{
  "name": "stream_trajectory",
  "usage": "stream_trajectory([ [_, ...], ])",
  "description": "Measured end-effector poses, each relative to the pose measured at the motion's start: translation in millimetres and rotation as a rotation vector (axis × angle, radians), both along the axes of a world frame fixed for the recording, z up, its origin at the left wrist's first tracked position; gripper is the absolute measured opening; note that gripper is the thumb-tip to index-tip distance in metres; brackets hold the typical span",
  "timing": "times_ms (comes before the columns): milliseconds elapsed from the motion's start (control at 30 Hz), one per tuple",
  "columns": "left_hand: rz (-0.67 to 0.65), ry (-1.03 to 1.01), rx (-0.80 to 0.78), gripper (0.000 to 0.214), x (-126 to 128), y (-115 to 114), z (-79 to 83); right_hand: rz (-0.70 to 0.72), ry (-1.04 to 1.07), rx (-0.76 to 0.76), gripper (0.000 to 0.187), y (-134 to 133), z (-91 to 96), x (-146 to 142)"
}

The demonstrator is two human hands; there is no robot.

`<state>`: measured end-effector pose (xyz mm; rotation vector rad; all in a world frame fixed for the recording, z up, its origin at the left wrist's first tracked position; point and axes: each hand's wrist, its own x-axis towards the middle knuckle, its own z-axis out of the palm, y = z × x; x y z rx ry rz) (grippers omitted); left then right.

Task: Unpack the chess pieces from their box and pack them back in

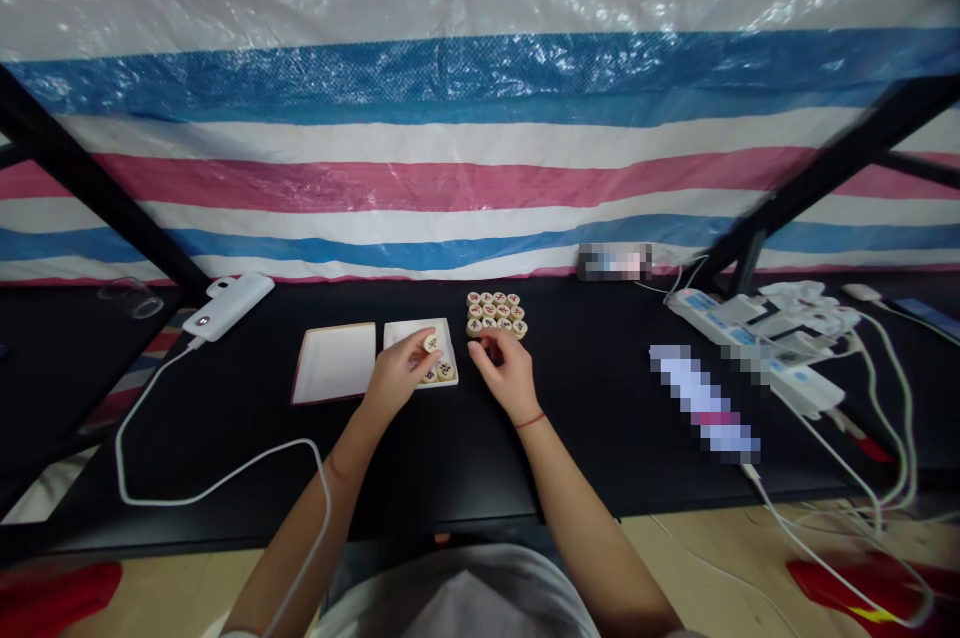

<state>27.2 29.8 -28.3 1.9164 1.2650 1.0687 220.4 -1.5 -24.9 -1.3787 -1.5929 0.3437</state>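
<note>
In my left hand, a round Chinese chess piece with a dark character is pinched between thumb and fingers. This hand is above a shallow white box, where a few more pieces lie near the front right corner; my fingers cover part of the inside. My right hand is just in front of a block of chess pieces set in close rows, with red characters at the back and dark ones nearer. Its fingers are curled, thumb and index tips slightly apart, and no piece shows between them.
Left of the box lies its white-lined lid. A white power bank with a looping cable is further left. To the right are a blurred phone and a power strip crowded with plugs. A striped sheet hangs behind the black table.
</note>
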Motion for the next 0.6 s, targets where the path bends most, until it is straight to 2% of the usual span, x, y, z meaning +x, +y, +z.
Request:
stream_trajectory([
  [133, -0.108, 0.185, 0.197, 0.023, 11.1, -13.1, 0.1, 0.179, 0.064, 0.009, 0.028, -7.9, 7.6, -15.0],
  [233, -0.129, 0.232, 0.274, 0.022, 16.1, -17.4, -1.5, 0.208, 0.091, 0.004, 0.022, -9.0, 8.0, -17.9],
  [300, -0.127, 0.246, 0.297, 0.023, 16.0, -17.2, -0.8, 0.189, 0.1, 0.003, 0.02, -7.1, 7.3, -13.5],
  [467, -0.043, 0.236, 0.337, 0.031, 7.5, -10.3, 3.9, -0.049, 0.038, 0.051, 0.019, 1.5, 2.9, 7.5],
  [600, -0.008, 0.191, 0.33, 0.029, 1.0, -4.9, 3.4, -0.035, -0.158, 0.007, 0.016, 5.7, -5.7, 14.8],
])
